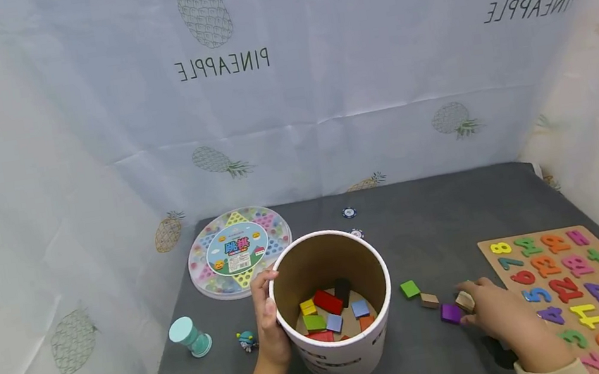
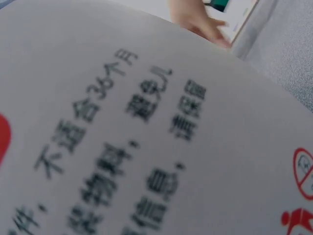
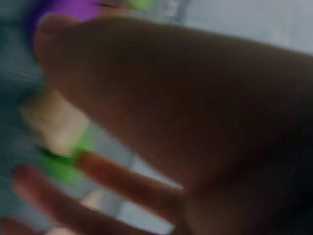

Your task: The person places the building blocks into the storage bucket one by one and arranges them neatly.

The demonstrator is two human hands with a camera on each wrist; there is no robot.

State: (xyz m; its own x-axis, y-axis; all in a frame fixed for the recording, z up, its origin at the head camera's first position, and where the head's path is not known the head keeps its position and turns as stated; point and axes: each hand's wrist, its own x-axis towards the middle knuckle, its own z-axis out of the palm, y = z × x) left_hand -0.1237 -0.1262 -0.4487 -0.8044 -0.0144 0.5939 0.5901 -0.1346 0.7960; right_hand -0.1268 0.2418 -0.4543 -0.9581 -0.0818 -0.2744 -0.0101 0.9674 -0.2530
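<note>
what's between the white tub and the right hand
The head view shows a green block, a wooden block and a purple block, plus another wooden block by the right hand.

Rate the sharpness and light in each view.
Head view: bright and mostly clear, with the bucket crisp at its rim; left wrist view: the bucket's printed text is soft, slightly out of focus; right wrist view: heavily blurred, with much of the right hand in shadow and the purple block smeared.

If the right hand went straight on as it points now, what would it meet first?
Most likely the pale block, between fingers and thumb of the right hand; exact depth is unclear.
</note>
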